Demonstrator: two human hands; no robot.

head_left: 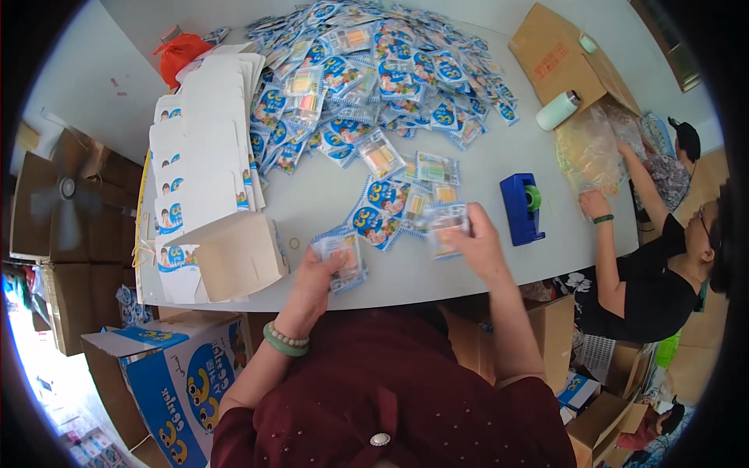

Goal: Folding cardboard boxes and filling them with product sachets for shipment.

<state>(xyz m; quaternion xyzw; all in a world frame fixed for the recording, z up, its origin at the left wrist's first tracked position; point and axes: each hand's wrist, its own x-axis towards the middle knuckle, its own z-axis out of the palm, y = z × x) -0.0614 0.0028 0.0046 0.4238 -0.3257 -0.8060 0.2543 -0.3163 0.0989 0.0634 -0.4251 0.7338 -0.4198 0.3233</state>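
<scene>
My left hand (310, 274) is closed round a small stack of plastic packets (353, 269) near the table's front edge. To its right, my right hand (482, 248) pinches another plastic packet (443, 222) between thumb and fingers. These packets are flat and clear, with blue and white printing; coloured strips show inside some. Between and just beyond my hands lie several loose packets (380, 207), some overlapping. Behind them a large heap of the same packets (390, 74) spreads to the back of the table. How many packets each hand holds is hidden by my fingers.
White folded cartons (211, 132) stand in a row at the left, with an open empty carton (242, 257) in front. On the right are a blue tape dispenser (521, 209), a pale bottle (559, 110) and a cardboard box (573, 58). A co-worker handles a clear bag (585, 152).
</scene>
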